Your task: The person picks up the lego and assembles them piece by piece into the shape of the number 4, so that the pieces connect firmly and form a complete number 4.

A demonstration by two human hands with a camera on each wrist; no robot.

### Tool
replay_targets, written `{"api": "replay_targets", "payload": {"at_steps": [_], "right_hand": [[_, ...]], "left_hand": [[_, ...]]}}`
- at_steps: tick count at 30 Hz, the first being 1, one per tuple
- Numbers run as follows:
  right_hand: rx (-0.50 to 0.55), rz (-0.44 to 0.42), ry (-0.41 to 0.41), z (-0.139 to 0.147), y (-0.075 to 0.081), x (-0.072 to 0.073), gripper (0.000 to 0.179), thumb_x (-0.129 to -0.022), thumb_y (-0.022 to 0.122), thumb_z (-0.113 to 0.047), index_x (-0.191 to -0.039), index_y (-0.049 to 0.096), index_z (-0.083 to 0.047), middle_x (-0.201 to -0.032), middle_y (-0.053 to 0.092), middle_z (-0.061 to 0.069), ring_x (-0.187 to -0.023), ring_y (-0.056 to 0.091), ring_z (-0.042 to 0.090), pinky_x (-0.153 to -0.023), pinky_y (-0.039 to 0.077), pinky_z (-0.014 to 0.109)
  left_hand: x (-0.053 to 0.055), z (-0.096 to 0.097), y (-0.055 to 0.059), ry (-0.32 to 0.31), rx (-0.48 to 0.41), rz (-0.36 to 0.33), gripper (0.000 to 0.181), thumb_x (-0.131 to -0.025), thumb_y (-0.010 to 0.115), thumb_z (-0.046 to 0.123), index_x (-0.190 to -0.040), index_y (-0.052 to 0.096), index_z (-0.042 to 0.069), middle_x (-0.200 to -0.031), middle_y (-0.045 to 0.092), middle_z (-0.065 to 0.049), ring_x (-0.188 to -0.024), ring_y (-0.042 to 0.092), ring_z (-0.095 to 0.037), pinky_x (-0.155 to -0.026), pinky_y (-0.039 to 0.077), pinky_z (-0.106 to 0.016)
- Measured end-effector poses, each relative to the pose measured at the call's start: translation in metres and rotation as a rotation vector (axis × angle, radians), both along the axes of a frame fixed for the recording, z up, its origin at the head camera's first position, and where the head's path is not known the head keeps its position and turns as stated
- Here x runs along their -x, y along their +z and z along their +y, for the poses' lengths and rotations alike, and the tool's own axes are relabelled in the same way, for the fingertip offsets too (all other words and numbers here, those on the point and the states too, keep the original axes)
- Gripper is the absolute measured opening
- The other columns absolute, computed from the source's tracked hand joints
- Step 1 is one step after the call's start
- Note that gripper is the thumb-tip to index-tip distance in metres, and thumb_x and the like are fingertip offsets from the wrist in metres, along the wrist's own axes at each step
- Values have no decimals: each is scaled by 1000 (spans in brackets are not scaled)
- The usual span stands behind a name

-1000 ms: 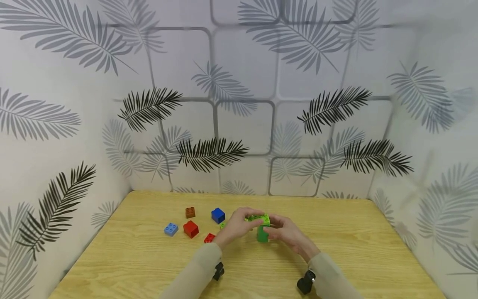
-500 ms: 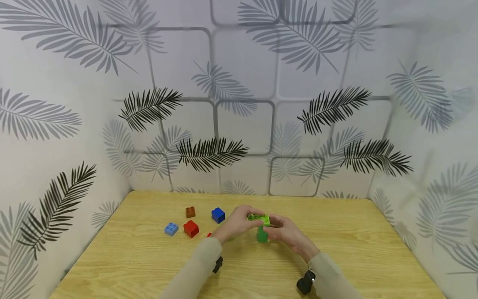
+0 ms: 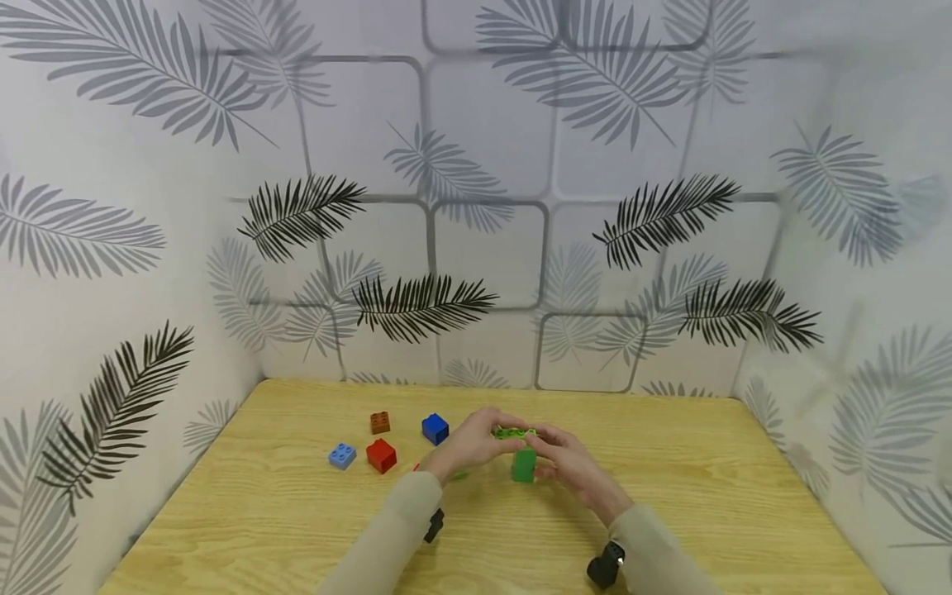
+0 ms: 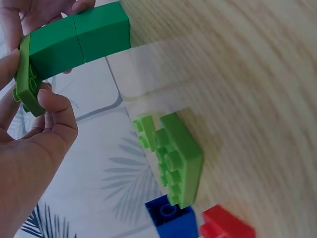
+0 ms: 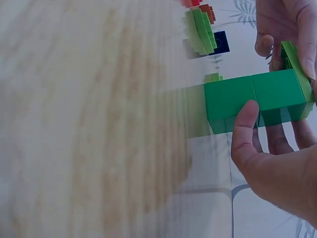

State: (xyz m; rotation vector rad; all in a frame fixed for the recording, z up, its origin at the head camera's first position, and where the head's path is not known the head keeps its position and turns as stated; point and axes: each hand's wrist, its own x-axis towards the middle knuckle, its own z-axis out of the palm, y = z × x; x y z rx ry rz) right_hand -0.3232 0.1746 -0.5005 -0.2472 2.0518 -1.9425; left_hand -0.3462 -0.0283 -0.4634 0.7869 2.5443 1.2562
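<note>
Two dark green bricks [image 3: 524, 465] stand stacked upright on the table, with a long light green brick [image 3: 511, 432] across the top. The light green brick overhangs to the left. My left hand [image 3: 476, 442] pinches its overhanging end between thumb and fingers, as the left wrist view shows. My right hand [image 3: 576, 467] holds the stack from the right. In the right wrist view, one digit lies on the front of the dark green bricks [image 5: 255, 99] and other fingers pass behind them. The head view has a right fingertip at the light green brick's right end.
Left of the hands lie a blue brick [image 3: 435, 428], a brown brick [image 3: 379, 422], a red brick [image 3: 381, 455] and a light blue brick [image 3: 342, 456]. Loose light green bricks [image 4: 185, 153] and another red brick [image 4: 228, 223] lie near the left hand, partly hidden in the head view.
My right hand's fingers have shifted up from the dark green bricks towards the light green brick's end, baring more dark green. The left forearm has moved slightly left, covering more of the nearby bricks.
</note>
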Motion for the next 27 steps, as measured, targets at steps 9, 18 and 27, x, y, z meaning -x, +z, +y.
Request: {"api": "replay_targets", "payload": {"at_steps": [9,18,27], "right_hand": [[-8,18,-96,-10,0,0,54,-95,63,-40,-138,53,-9,-140,50,14,-124,51,26,-93,52,44],[30,57,-191,-12,-1,-5,43,-95,66,-26,-131,57,-5,-121,57,8,-105,56,19,-83,54,39],[36,42,-205,-11,-1,-6,43,-93,69,-29,-128,59,-5,-113,60,4,-96,59,17,-79,54,36]], "left_hand": [[4,-10,-9,-6,-74,54,35,-92,68,38,-125,68,26,-124,63,9,-113,55,-15,-97,45,-43],[1,-19,-14,29,-96,53,39,-85,78,26,-123,69,19,-119,67,5,-97,58,-14,-83,50,-33],[2,-33,-17,69,-103,4,42,-84,78,17,-125,67,19,-113,67,3,-104,60,-21,-90,50,-40]]}}
